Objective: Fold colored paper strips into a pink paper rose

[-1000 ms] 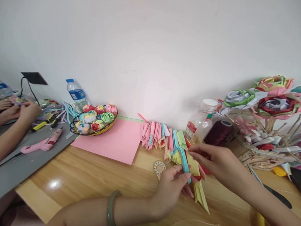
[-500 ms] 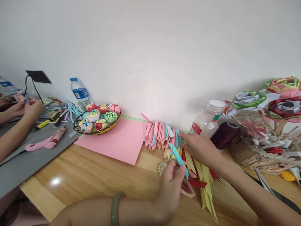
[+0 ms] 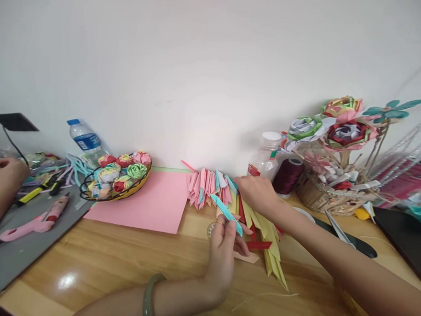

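My left hand is closed around a turquoise folded paper strip, which slants up to the left out of its fingers. Beyond it lies a row of folded pink paper pieces with some blue and white ones among them. My right hand reaches over the right end of that row, its fingertips closed at a light blue folded piece. Yellow folded strips fan out under my right wrist. A red folded strip sticks out beside my left fingers.
Pink sheets lie left, by a basket of paper flowers. A glue gun rests on a grey board. On the right are a clear jar, dark thread spool, scissors and flower basket. A co-worker's hand shows at far left.
The view has turned right, so everything sits farther left. My right fingers have drawn together at the light blue piece. My left hand keeps its hold on the turquoise strip.
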`<control>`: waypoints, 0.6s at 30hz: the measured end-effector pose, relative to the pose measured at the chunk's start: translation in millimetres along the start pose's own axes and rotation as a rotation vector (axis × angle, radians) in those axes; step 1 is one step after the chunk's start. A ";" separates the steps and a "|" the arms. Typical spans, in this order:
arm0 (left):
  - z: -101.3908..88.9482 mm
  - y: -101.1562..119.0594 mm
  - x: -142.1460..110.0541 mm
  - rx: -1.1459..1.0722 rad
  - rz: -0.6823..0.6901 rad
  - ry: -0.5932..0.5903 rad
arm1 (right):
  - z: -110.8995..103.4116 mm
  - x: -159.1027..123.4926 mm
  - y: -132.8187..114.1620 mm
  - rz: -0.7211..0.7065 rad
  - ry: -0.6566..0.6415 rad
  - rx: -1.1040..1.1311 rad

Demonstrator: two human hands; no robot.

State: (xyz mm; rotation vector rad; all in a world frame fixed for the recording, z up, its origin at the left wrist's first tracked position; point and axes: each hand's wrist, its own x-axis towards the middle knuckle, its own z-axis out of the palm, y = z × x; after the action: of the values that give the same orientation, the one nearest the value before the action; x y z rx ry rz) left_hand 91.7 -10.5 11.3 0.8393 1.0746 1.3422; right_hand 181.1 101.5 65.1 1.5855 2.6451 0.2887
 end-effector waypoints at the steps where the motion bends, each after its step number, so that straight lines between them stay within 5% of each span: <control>1: 0.3 -0.1 -0.5 0.002 0.006 0.005 | 0.2 0.9 -0.2 0.011 -0.002 -0.001; 10: 0.8 -1.9 -1.2 -0.002 0.015 0.010 | 1.2 11.4 -11.9 0.063 -0.008 -0.007; 18: 0.5 -1.3 0.2 -0.019 0.014 -0.017 | -17.0 -8.9 -4.6 0.112 0.135 -0.075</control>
State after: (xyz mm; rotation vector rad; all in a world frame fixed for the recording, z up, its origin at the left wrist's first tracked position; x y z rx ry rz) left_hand 92.6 -10.4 10.2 0.8443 1.0430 1.3533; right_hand 179.0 89.2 80.5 1.7526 2.6096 0.5117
